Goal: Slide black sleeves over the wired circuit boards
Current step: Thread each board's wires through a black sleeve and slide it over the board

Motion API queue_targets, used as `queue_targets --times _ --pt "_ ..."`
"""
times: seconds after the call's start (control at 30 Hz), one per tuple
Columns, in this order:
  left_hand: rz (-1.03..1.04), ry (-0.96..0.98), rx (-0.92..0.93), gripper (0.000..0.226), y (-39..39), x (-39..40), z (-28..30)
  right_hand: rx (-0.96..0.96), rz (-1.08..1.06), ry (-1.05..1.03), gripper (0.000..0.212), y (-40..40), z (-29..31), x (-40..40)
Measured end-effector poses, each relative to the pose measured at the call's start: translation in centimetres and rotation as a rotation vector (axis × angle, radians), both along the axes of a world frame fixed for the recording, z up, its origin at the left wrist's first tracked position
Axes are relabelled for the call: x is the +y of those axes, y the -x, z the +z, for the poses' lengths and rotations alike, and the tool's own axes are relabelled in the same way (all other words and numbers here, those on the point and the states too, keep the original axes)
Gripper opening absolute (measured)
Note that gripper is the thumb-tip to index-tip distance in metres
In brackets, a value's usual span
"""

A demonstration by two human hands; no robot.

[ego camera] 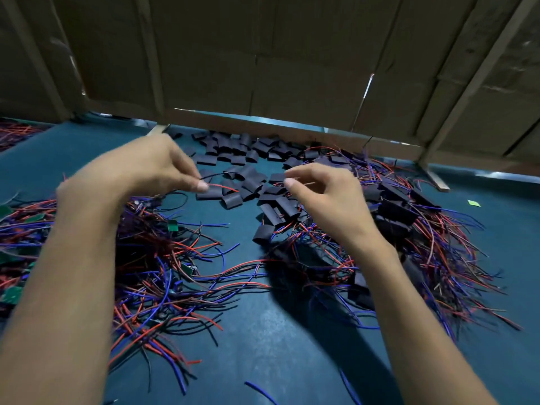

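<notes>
My left hand (146,168) pinches thin red and black wires (222,187) between thumb and forefinger; their free ends point right. What hangs from them is hidden under the hand. My right hand (327,194) hovers a short gap to the right, fingers curled and thumb close to forefinger, with nothing visible between them. Both hands hang over loose black sleeves (233,150) scattered across the teal table (277,331). A tangle of bare wired circuit boards (163,258) lies at the left, one green board (172,225) showing. Sleeved boards (403,217) are heaped at the right.
A cardboard wall with wooden battens (263,68) closes off the back of the table. More red and blue wires (17,133) lie at the far left. A small green scrap (474,203) sits at the right. A stray blue wire (260,391) lies near the front edge.
</notes>
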State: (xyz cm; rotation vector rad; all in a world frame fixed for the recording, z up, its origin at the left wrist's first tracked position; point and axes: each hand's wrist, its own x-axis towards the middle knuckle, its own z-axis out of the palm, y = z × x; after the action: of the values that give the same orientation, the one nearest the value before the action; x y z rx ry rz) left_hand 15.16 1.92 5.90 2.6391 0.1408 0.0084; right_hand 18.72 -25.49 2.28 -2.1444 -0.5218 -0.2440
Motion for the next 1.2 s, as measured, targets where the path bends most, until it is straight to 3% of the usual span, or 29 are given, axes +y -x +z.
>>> queue_targets --times 0.17,0.3,0.6,0.73,0.8,0.87,0.97,1.03,1.2 --pt "-0.230 0.378 -0.292 0.012 0.5 -3.4 1.7 0.193 0.254 -0.209 0.025 1.1 0.8 0.4" --pt "-0.300 0.600 -0.285 0.010 0.2 -6.1 1.3 0.228 0.400 -0.335 0.020 1.7 1.5 0.7" --pt "-0.290 0.949 -0.388 0.024 -0.8 -7.9 0.6 0.498 0.433 -0.467 0.028 1.3 2.4 -0.7" --pt "-0.254 1.088 -0.319 0.035 -1.8 -8.1 -0.6 0.542 0.391 -0.564 0.008 1.2 2.8 -0.9" --pt "-0.194 0.970 -0.251 0.037 -2.7 -8.4 -2.0 0.569 0.357 -0.616 0.014 0.9 3.0 -1.3" --pt "-0.173 0.554 -0.141 0.037 -3.7 -8.4 -3.8 0.569 0.311 -0.599 0.018 0.6 3.1 -1.9" --pt "-0.241 0.026 0.099 0.065 -4.1 -8.8 -6.5 0.580 0.235 -0.590 0.017 0.1 3.2 -2.6" --pt "-0.237 -0.093 0.160 0.067 -4.4 -9.6 -8.1 0.621 0.222 -0.645 0.015 -0.1 3.4 -2.9" --pt "-0.172 -0.132 0.109 0.031 -4.9 -10.0 -8.8 0.675 0.254 -0.689 0.018 -0.3 3.6 -3.9"
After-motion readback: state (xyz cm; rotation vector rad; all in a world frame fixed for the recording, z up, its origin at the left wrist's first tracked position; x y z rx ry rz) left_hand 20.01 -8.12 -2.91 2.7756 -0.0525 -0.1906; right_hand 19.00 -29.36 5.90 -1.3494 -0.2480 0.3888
